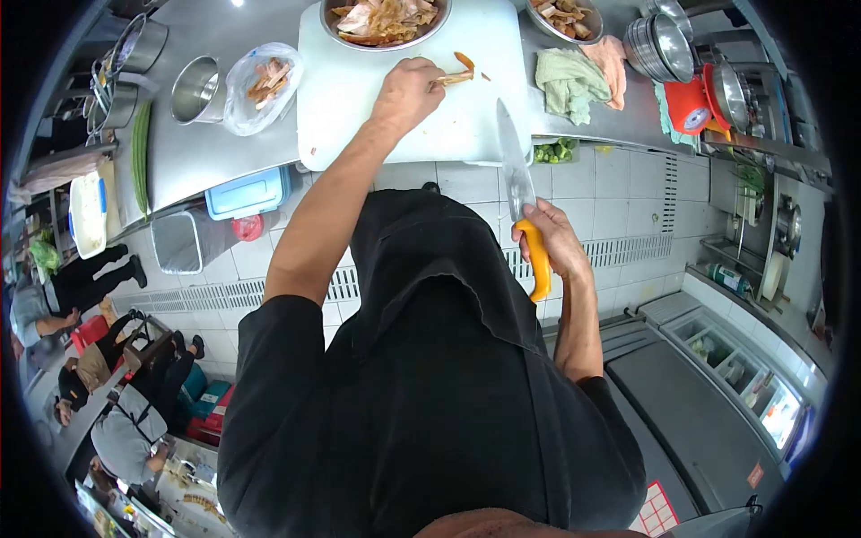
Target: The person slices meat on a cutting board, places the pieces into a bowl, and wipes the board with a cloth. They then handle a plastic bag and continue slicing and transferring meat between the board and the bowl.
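My left hand (411, 92) is over the white cutting board (350, 125), its fingers closed on a thin strip of cooked meat (455, 78). An orange-brown bit lies against the strip's far end, with a small crumb beside it. In my right hand (558, 238) is a kitchen knife (517, 170), gripped by its yellow handle. Its blade points away from me, and the tip reaches over the board's right part. At the board's far edge stands a metal bowl (345, 43) heaped with pale and browned cooked meat.
Left of the board are a plastic bag (240, 112) with meat pieces, a steel pot (193, 94) and a long green gourd (141, 157). Rightward are another meat bowl (587, 38), a green cloth (569, 85), stacked bowls and a red scale (689, 108). Other people stand far left.
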`<state>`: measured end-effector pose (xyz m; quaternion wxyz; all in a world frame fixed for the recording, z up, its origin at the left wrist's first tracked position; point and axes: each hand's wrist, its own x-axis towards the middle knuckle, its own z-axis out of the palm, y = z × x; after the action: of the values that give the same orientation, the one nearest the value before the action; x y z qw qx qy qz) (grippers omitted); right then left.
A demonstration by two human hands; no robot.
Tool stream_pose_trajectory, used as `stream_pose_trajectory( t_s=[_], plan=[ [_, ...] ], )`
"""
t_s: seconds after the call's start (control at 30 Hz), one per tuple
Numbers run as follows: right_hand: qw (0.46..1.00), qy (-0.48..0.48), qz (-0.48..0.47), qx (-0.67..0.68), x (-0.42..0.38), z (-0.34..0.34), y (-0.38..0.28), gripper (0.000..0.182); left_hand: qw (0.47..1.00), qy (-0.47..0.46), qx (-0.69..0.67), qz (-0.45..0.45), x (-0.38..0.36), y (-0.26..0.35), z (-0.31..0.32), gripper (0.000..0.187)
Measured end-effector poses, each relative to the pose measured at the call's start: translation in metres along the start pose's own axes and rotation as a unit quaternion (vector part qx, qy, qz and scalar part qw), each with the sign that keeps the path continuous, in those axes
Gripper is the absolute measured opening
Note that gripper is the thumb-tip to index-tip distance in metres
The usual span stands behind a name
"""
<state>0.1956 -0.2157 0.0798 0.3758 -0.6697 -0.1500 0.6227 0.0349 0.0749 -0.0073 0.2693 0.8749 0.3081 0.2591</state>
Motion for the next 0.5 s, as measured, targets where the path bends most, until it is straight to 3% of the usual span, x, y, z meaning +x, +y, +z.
stream_pose_trajectory(
  t_s=[0.03, 0.17, 0.3, 0.43, 0.5],
  plan=[
    [1.0, -0.002, -0.015, -0.01, 0.004, -0.001, 0.002, 0.029, 0.998, 0.054, -0.004, 0.042, -0.009, 0.001, -0.007, 0.025],
    [0.993, 0.011, -0.057, -0.103, 0.02, 0.011, -0.009, 0.037, 0.998, 0.018, 0.021, 0.057, -0.052, -0.001, -0.051, 0.031],
    [0.98, -0.029, -0.084, -0.177, 0.042, 0.041, -0.022, 0.039, 0.999, 0.038, 0.03, -0.014, -0.095, -0.037, -0.066, 0.031],
    [0.908, 0.006, -0.193, -0.373, 0.084, 0.075, -0.027, 0.042, 0.962, 0.183, -0.066, -0.19, -0.108, -0.01, -0.058, 0.021],
    [0.886, 0.033, -0.242, -0.394, 0.107, 0.087, -0.035, 0.042, 0.943, 0.208, -0.066, -0.249, -0.103, 0.014, -0.047, 0.018]
  ],
)
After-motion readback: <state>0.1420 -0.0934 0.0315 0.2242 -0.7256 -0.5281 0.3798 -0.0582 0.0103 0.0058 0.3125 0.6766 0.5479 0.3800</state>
